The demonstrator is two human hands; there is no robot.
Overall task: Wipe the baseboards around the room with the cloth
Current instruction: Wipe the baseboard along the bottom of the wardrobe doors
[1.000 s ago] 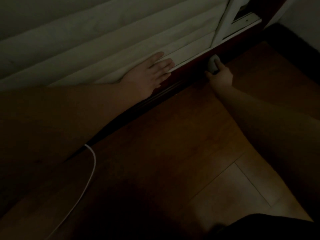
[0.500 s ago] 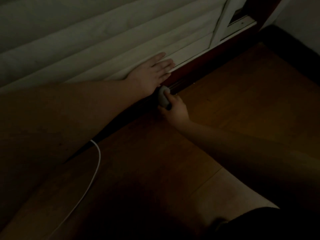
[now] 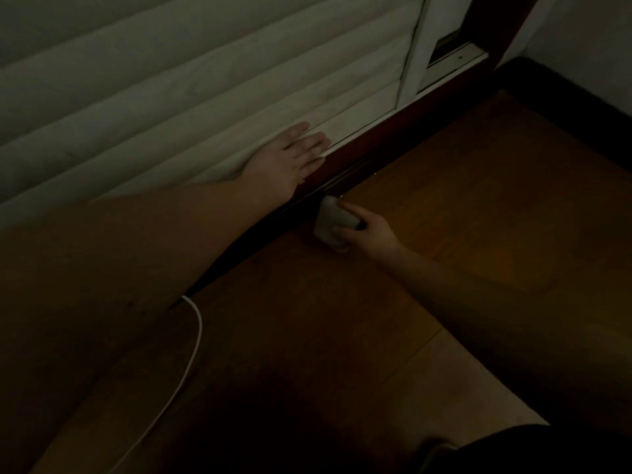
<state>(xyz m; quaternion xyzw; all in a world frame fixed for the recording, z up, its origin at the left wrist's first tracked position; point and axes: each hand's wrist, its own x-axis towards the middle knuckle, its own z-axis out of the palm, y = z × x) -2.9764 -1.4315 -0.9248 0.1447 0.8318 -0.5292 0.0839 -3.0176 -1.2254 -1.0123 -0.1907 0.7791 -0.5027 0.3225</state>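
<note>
The room is dim. A dark reddish baseboard (image 3: 386, 145) runs diagonally from lower left to upper right, between a pale curtain and the wooden floor. My right hand (image 3: 367, 230) grips a small white folded cloth (image 3: 330, 220) and holds it against the foot of the baseboard. My left hand (image 3: 290, 157) lies flat with straight fingers on the lower folds of the curtain, just above the baseboard and up-left of the cloth. My left forearm hides the baseboard further left.
The pale pleated curtain (image 3: 171, 97) covers the wall at upper left. A white cable (image 3: 196, 336) curves over the wooden floor (image 3: 478, 200) at lower left. A white door frame (image 3: 415, 46) stands at the top right. A dark skirting (image 3: 581, 94) lines the right wall.
My right hand has slid the cloth along the baseboard from the upper right down toward the left, then stayed below my left hand. The left hand has stayed on the curtain.
</note>
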